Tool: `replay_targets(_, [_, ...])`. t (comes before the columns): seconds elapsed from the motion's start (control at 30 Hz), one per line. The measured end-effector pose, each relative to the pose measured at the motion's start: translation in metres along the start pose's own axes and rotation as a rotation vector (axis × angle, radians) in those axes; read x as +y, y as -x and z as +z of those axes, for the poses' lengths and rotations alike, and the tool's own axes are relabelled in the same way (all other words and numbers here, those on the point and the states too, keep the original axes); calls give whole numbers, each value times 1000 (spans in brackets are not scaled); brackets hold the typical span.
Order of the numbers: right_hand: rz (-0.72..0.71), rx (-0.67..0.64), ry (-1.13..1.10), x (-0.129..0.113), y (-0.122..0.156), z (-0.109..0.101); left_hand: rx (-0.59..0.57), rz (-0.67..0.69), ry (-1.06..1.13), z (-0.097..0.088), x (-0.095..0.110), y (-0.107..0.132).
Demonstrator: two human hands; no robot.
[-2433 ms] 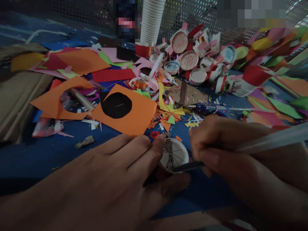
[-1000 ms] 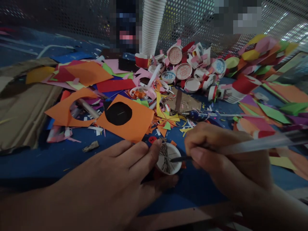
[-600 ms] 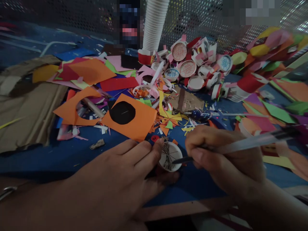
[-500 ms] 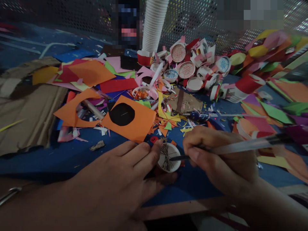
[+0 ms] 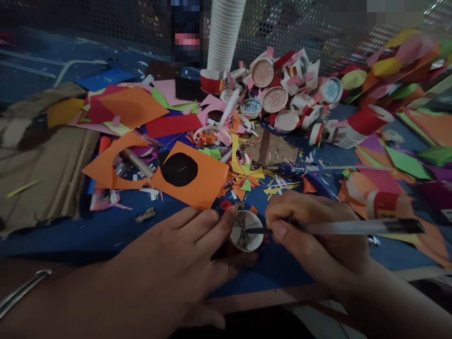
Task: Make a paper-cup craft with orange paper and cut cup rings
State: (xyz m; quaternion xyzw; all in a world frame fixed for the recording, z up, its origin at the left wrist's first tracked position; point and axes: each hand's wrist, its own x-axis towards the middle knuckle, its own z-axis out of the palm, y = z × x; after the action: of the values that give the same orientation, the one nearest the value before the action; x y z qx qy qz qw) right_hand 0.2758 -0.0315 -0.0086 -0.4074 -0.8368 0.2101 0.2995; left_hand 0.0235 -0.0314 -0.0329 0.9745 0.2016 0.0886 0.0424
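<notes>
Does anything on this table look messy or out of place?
Yes. Paper scraps lie strewn beyond the small cup, like uncollected litter. Right of the cup pile, a red-and-white cup lies on its side rather than upright. The cardboard looks ragged.

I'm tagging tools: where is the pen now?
In the head view, the pen is right of centre, held in the right hand, its dark tip over the white cup by the left hand.

On the blue bench (image 5: 282, 268), the left hand (image 5: 176, 254) holds a small white-faced cup (image 5: 256, 239) marked with dark strokes (image 5: 242, 224); the right hand (image 5: 310, 235) grips a pen (image 5: 360, 228), its tip over them. A red disc (image 5: 225, 204) lies just beyond, orange paper (image 5: 212, 176) left, piled cups (image 5: 275, 99) farther right.
</notes>
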Motion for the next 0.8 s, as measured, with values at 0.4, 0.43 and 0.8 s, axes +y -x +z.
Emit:
replay_targets(0.4, [1, -59, 24, -4, -4, 2, 98, -61, 150, -11, -11, -14])
replay_targets(0.43, [0, -56, 27, -4, -3, 2, 118, -89, 200, -10, -14, -16])
replay_targets(0.8, [108, 48, 30, -4, 26, 6, 123, -133, 433, 4, -29, -36])
